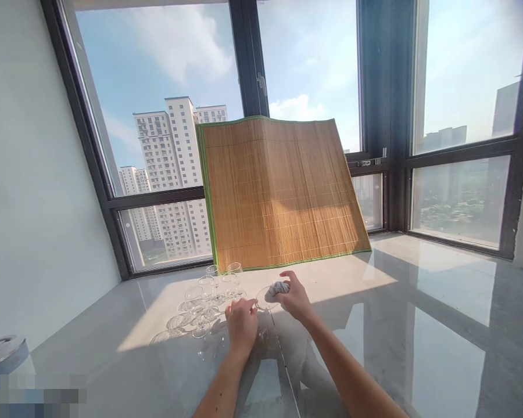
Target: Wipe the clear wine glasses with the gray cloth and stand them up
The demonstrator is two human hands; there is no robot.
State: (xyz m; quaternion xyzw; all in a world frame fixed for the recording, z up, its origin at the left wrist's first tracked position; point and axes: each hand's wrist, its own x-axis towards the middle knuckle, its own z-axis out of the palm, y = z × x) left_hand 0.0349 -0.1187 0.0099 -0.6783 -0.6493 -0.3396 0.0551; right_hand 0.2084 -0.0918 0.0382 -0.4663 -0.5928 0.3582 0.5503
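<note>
Left hand (241,323) grips a wine glass (265,299), right hand (294,298) presses a grey cloth (279,288) into its bowl, more glasses (209,290) standing just left.

Glass (265,297) in my hands clear, colourless. Cloth (279,287) pale grey, mottled. Row of other glasses (209,290) clear too, throwing faint ringed shadows. Counter (418,325) glossy pale grey, faint marbling, warm cream where sun falls, cool blue-grey in shade. Bamboo mat (279,191) honey-tan, fine horizontal slats, thin vertical stitch lines, green border. Window frames (253,58) black. Wall (26,174) plain white. Towers (174,162) outside white, gridded windows. Sky blue, white cloud. Lid (0,348) at lower left silver.
</note>
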